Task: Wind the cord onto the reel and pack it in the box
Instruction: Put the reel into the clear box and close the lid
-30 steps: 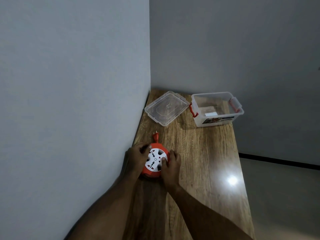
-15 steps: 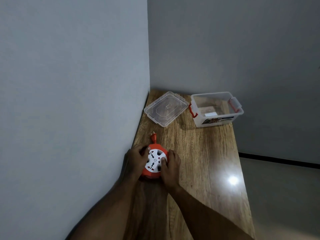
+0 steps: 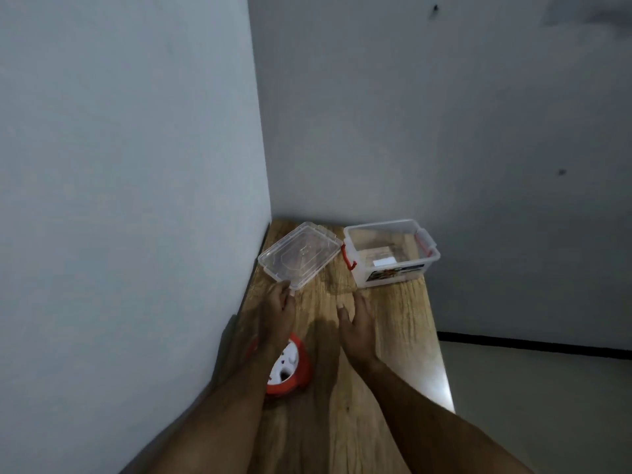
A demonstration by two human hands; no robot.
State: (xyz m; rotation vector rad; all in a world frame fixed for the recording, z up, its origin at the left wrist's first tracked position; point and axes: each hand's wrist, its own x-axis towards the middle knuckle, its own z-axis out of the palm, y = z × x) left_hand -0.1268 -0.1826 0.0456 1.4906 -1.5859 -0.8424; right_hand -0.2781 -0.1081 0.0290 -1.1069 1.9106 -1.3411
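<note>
The orange cord reel (image 3: 294, 372) with its white socket face lies on the wooden table, partly hidden under my left forearm. My left hand (image 3: 278, 311) stretches past it with straight fingers, its fingertips at the near corner of the clear lid (image 3: 301, 260). To the right, my right hand (image 3: 355, 325) hovers flat and empty over the wood. The clear box (image 3: 393, 268) with red latches stands open at the far right of the table, with a white item inside.
The wooden table (image 3: 393, 336) fills a corner, with one wall running along its left side and another behind it. Its right edge drops to a grey floor (image 3: 547, 405).
Both hands have let go of the reel and reached forward, the left one up to the lid. The camera has tilted, so the reel sits lower in view.
</note>
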